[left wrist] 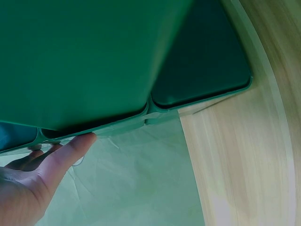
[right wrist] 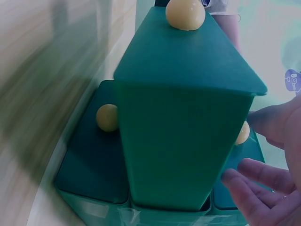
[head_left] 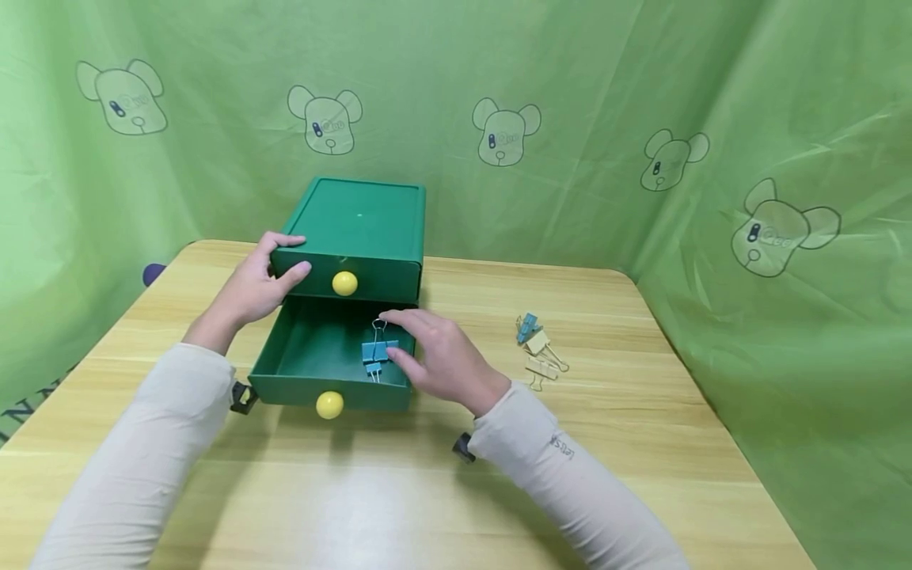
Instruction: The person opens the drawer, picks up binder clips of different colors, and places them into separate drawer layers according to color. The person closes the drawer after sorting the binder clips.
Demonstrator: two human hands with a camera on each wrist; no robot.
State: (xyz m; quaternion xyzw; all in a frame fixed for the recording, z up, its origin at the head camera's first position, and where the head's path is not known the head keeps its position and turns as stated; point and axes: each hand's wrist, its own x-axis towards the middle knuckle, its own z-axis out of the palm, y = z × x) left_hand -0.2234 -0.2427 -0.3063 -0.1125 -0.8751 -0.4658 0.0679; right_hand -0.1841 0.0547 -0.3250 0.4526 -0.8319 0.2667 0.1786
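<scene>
A green drawer cabinet (head_left: 356, 218) stands on the table, with one drawer (head_left: 306, 388) pulled out by its yellow knob side. My left hand (head_left: 249, 285) rests on the cabinet's upper left front corner, the thumb against the top drawer front and a finger on the top. Over the right side of the open drawer is my right hand (head_left: 449, 356), thumb and fingers apart. Its fingertips are close to a blue binder clip (head_left: 374, 351) in the drawer; touching cannot be told. A smaller blue clip (head_left: 374, 369) lies just in front of that one.
Right of the cabinet lie a blue binder clip (head_left: 528, 327) and two pale yellow clips, one a cream clip (head_left: 537, 342). Closed drawer fronts flank the open drawer in the right wrist view, one with a yellow knob (right wrist: 107, 117). A green curtain (head_left: 427, 103) hangs behind the table.
</scene>
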